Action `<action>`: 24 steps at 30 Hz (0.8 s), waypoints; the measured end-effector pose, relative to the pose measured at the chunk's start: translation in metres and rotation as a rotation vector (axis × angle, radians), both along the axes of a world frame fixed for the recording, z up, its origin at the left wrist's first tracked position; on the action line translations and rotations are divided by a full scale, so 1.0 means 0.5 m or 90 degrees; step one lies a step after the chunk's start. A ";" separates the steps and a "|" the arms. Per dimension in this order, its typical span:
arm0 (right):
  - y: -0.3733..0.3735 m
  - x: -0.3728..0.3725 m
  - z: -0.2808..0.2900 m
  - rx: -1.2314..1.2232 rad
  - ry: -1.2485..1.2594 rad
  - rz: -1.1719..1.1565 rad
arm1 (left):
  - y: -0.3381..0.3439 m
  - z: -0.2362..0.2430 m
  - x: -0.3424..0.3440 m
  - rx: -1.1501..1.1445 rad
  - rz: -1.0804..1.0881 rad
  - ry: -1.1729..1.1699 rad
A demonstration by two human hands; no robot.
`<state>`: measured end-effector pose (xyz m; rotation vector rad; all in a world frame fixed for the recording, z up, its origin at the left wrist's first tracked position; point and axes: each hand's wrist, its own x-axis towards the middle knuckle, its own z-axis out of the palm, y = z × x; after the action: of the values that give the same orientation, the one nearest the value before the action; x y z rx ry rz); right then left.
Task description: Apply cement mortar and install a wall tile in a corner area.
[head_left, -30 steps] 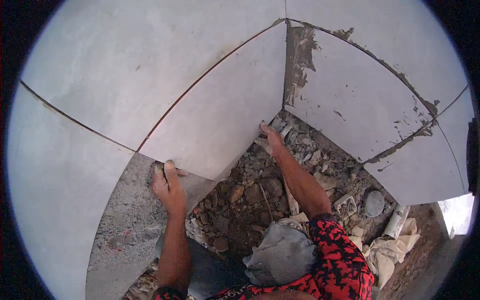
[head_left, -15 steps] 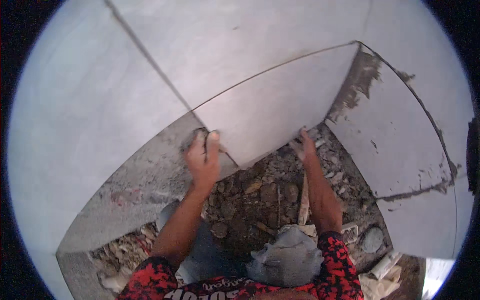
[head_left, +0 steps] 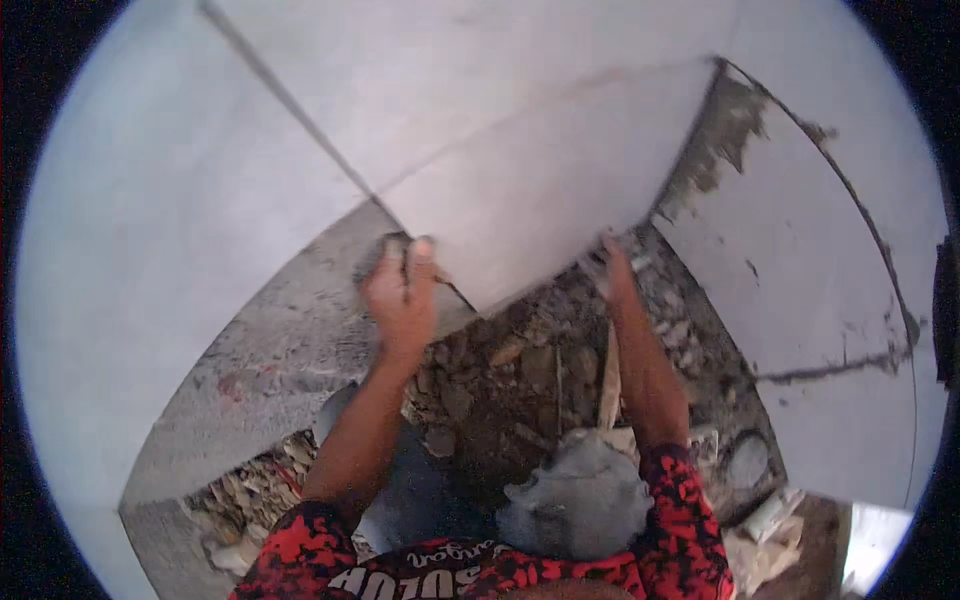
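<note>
A large white wall tile stands against the wall, its lower edge above rubble. My left hand grips this tile's left edge near the lower left corner, thumb on the edge and fingers beside the bare grey wall strip. At the lower edge, toward the right corner, my right hand has its fingers bent up under the tile; they are partly blurred. The tile's top edge meets the white upper tiles along a faint line. Its back is hidden.
On the right, a white tiled side wall carries smeared grey mortar at the corner. Stones and broken rubble cover the ground below. A narrow stick and a round grey piece lie near my right arm.
The dark line along the tile's top edge has become faint, and the tile has moved slightly upward against the upper tiles. Both hands stay on its edges. The view has shifted a little.
</note>
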<state>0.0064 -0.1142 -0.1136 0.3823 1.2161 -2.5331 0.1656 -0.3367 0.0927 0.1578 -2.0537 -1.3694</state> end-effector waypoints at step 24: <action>0.009 -0.006 -0.014 -0.011 -0.028 -0.026 | 0.011 0.013 0.000 -0.114 0.080 -0.022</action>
<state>0.0035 -0.1094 -0.1206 0.4614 1.1822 -2.5541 0.1658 -0.3311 0.0992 0.2297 -2.1440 -1.1093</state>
